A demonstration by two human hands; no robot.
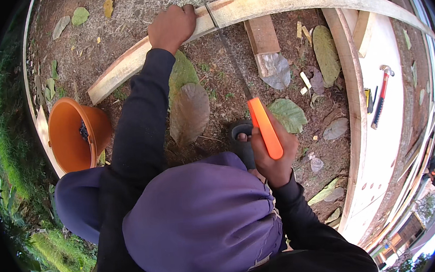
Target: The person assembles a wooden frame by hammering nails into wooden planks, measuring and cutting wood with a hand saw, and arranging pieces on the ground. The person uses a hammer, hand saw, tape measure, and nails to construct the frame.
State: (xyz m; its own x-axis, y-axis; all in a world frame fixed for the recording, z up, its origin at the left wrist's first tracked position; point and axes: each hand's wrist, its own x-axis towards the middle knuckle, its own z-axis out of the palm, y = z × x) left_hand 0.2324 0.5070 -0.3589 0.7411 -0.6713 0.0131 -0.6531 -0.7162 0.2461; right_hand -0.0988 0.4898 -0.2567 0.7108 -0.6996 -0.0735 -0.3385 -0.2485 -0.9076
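My left hand (172,26) presses down on a long pale wooden plank (288,0) that runs across the top of the view. My right hand (273,157) grips the orange handle of a hand saw (264,126). The saw's thin blade reaches up to the plank and meets it just right of my left hand. A short wooden block (259,28) lies under the plank, beside the blade. Both arms wear dark long sleeves, and purple cloth (204,224) fills the lower middle.
An orange bucket (72,134) with something dark inside lies tilted at the left. A hammer (381,97) with a red and black handle rests on a white board (389,138) at the right. Dry leaves and wood chips litter the bare soil. Grass borders the left.
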